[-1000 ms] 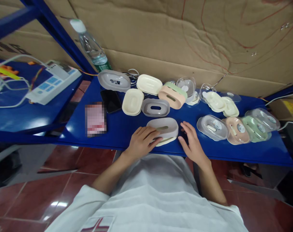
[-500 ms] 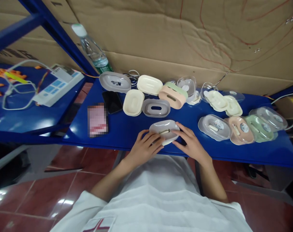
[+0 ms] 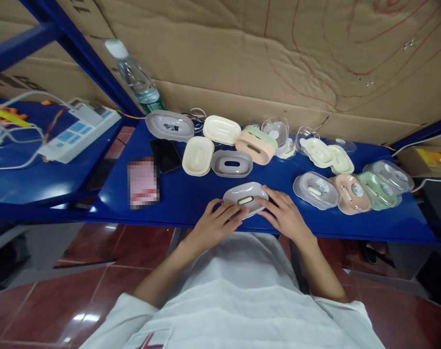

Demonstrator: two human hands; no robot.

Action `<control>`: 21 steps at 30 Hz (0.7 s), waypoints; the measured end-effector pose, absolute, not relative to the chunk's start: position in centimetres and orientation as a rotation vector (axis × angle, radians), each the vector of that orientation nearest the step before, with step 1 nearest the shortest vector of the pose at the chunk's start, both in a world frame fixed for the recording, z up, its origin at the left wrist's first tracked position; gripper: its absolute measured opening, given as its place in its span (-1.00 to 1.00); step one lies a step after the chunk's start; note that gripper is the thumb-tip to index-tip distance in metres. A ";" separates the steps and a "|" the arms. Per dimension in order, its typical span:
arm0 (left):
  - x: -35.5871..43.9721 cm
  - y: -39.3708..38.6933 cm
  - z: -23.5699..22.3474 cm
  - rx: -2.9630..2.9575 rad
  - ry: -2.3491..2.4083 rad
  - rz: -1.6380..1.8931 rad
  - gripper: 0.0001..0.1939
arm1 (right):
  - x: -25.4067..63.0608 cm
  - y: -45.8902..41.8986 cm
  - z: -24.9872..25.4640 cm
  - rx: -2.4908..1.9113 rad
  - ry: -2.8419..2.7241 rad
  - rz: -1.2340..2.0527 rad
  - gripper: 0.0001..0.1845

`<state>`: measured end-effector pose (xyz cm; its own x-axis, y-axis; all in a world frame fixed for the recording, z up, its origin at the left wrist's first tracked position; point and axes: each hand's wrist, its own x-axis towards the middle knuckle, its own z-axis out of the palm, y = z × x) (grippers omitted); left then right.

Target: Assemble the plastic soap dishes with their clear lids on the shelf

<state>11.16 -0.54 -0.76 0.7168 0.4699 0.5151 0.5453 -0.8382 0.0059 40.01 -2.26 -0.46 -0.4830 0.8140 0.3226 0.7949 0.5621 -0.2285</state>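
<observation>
A grey oval soap dish lies near the front edge of the table, tilted slightly, with a cream piece showing through its middle slot. My left hand grips its left and front side, fingers reaching over the rim. On the right side my right hand holds the rim, with fingertips over the inside. My fingers hide the dish's front part. Just behind it sits another grey slotted dish, beside a cream tray. A peach slotted dish leans against a green one.
Clear-lidded dishes in grey, peach and green stand at right. Behind them are cream trays. A phone, a blurred pink packet, a water bottle and a power strip are at left.
My right hand has moved left onto the grey dish, and both hands now hold it. The dish has turned slightly, and the cream piece now fills its slot.
</observation>
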 end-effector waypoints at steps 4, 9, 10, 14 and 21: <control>11.1 -0.5 -1.0 -2.781 -0.817 -0.780 -0.64 | 39.5 -2.5 0.0 -1.338 -2.470 -0.029 -0.56; 10.9 -0.4 -0.9 -2.869 -0.868 -0.769 -0.66 | 40.4 -1.6 2.0 -1.269 -2.548 0.062 -0.56; 10.9 -0.4 -0.9 -2.892 -0.885 -0.769 -0.64 | 41.3 -0.9 2.7 -1.262 -2.537 0.104 -0.57; 11.0 -0.2 -1.1 -2.926 -0.947 -0.798 -0.64 | 46.4 4.4 6.0 -1.557 -2.315 0.042 -0.55; 10.8 0.4 -1.6 -2.953 -1.088 -1.054 -0.71 | 50.7 12.6 8.1 -2.286 -1.957 0.092 -0.75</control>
